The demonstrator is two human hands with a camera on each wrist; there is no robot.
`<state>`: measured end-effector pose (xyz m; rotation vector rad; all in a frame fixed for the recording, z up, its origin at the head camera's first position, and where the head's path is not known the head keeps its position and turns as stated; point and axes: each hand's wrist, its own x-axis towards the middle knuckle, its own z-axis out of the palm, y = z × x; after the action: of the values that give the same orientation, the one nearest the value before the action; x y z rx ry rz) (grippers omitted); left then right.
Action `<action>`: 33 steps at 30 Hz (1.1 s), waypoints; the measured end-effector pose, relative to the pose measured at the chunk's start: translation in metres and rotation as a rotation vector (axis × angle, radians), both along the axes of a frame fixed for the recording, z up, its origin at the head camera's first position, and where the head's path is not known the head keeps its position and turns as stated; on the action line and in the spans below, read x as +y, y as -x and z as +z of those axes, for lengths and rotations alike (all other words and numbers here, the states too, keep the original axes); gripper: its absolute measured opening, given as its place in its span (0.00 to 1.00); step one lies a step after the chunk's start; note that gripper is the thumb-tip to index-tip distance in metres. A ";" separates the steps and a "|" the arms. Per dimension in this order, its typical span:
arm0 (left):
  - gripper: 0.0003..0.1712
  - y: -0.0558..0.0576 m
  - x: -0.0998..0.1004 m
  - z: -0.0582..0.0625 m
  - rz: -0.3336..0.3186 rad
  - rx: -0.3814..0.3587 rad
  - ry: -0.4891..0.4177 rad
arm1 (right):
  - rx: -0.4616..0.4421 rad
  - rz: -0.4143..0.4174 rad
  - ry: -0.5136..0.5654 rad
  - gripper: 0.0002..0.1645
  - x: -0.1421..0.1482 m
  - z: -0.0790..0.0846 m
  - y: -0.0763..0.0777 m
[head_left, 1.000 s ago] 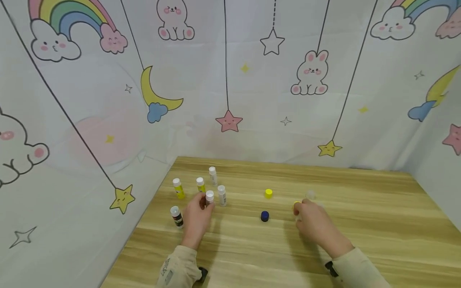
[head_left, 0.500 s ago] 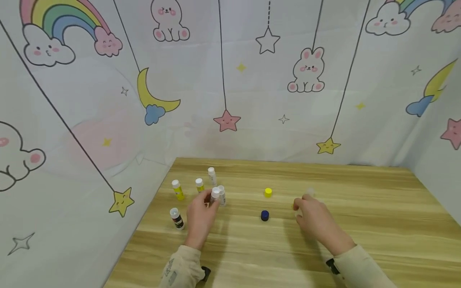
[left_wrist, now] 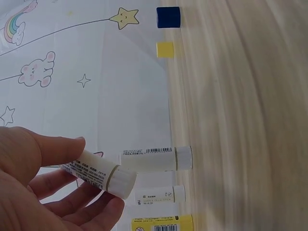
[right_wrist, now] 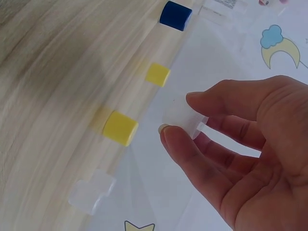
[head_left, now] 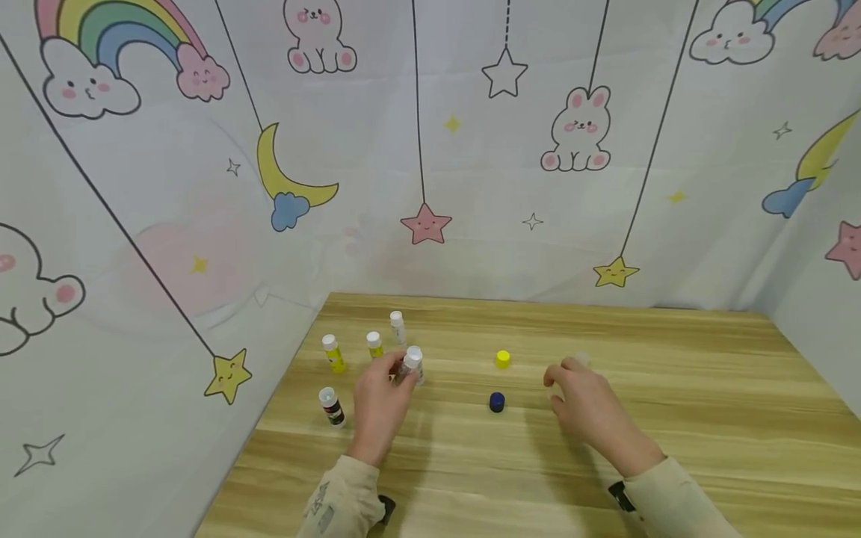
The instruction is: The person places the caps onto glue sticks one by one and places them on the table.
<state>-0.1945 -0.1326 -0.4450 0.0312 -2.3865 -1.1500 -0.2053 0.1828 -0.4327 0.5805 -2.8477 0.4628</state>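
Note:
My left hand [head_left: 381, 407] grips a white glue stick [left_wrist: 103, 175] without its outer cap, tilted above the table, thumb on one side and fingers on the other. In the head view it overlaps a standing white glue stick [left_wrist: 149, 160] close behind it. Beyond stands a slimmer white glue stick [left_wrist: 161, 195]. Right of the middle, my right hand [head_left: 592, 407] pinches a translucent white cap [right_wrist: 180, 115] between thumb and fingertip. Behind that cap, a yellow cap [right_wrist: 120, 128] and translucent cap pieces [right_wrist: 91, 192] rest on the table, mostly hidden by the right hand in the head view.
Two yellow glue sticks [head_left: 334, 353] and a black-labelled glue stick [head_left: 332, 407] stand at the left of the wooden table [head_left: 471, 471]. Between the hands lie a dark blue cap [head_left: 497, 402] and a smaller yellow cap [head_left: 503, 359]. A patterned cloth [head_left: 498, 261] hangs behind.
My left hand has carried the white glue stick to the right, up to the other standing white one. My right hand has hardly moved, shifting slightly left.

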 end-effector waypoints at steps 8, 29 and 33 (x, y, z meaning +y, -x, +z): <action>0.17 0.001 0.011 0.004 -0.045 0.029 0.040 | 0.045 0.005 0.039 0.14 0.000 0.005 0.000; 0.16 0.000 0.029 0.005 -0.119 0.101 0.122 | 0.095 0.049 0.216 0.14 0.000 0.011 -0.005; 0.16 0.000 0.031 0.004 -0.123 0.115 0.136 | 0.094 0.044 0.241 0.14 -0.002 0.015 -0.007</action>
<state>-0.1950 -0.1013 -0.4410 -0.2236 -2.3851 -1.0117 -0.1983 0.1811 -0.4172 0.6022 -2.6431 0.7523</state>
